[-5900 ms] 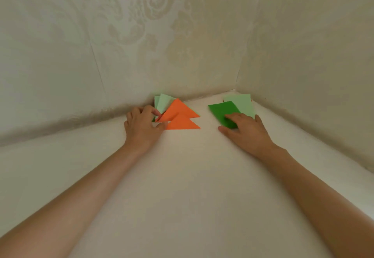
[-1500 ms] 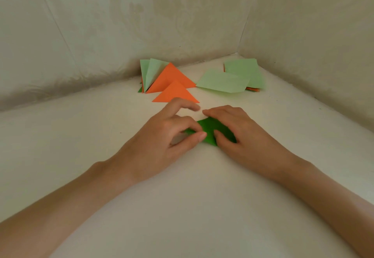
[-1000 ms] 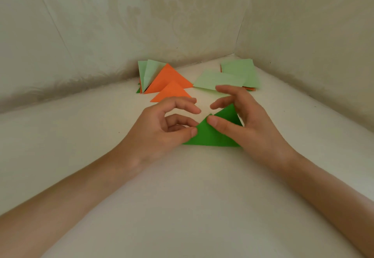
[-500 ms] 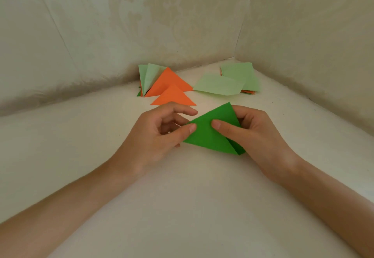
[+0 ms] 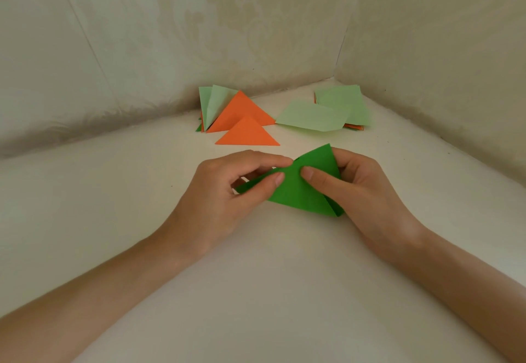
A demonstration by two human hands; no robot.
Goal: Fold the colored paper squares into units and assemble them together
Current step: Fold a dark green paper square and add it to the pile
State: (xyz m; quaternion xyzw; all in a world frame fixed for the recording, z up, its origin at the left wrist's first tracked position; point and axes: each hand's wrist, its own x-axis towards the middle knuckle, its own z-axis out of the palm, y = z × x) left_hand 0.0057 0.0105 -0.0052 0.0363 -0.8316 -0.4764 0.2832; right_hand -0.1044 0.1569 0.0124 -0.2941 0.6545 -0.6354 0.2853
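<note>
Left arm: enters from the lower left corner of the view and lies across the desk (image 5: 256,283). The left hand (image 5: 219,200) is at the desk's middle. Its fingers (image 5: 274,178) are curled and pinch the left end of the dark green paper (image 5: 299,196), thumb on the near face, index finger behind the upper edge.

Far edge, left of the wall corner: a pile of folded units (image 5: 216,106) lies against the back wall (image 5: 170,35). It consists of pale green pieces, a large orange triangle (image 5: 242,112) overlapping them, and a dark green tip at the lower left. A second orange triangle (image 5: 247,136) lies flat just in front, touching the pile.

Centre: the dark green paper is folded into a triangle, long edge towards the person, apex pointing to the far edge. It is held between both hands, low over the desk. Whether its lower edge touches the desk cannot be told. A loose layer shows at its right corner.

Far right corner of the desk: one pale green sheet (image 5: 310,115) lies flat, overlapping a stack of pale green squares (image 5: 345,102). Orange edges show under that stack.

Right hand (image 5: 367,195): thumb on the near face of the dark green paper, the other fingers curled behind its right side, holding it. The right arm runs to the lower right corner of the view.
</note>
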